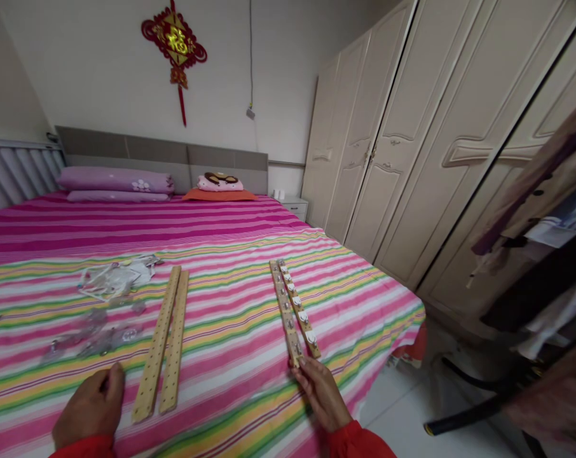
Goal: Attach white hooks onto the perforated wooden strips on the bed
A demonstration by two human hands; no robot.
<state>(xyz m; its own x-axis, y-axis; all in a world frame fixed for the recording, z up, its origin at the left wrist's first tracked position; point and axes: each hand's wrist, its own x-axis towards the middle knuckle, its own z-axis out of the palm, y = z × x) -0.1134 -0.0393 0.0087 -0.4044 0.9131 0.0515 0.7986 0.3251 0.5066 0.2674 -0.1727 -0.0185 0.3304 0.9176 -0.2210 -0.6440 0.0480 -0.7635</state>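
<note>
My right hand pinches the near end of a wooden strip lined with small metal fittings. Right beside it lies a second wooden strip with a row of white round pieces; its near end is close to my fingers. My left hand is curled closed low over the striped cloth, its palm side hidden. To its right, two bare wooden strips with rows of holes lie side by side, a longer-looking one and another. Beyond that hand are small clear plastic packets, some with metal bits.
A striped cloth covers the bed. Crumpled clear bags lie at the left. Folded purple bedding sits by the headboard. Wardrobes stand along the right, with hanging clothes nearer to me.
</note>
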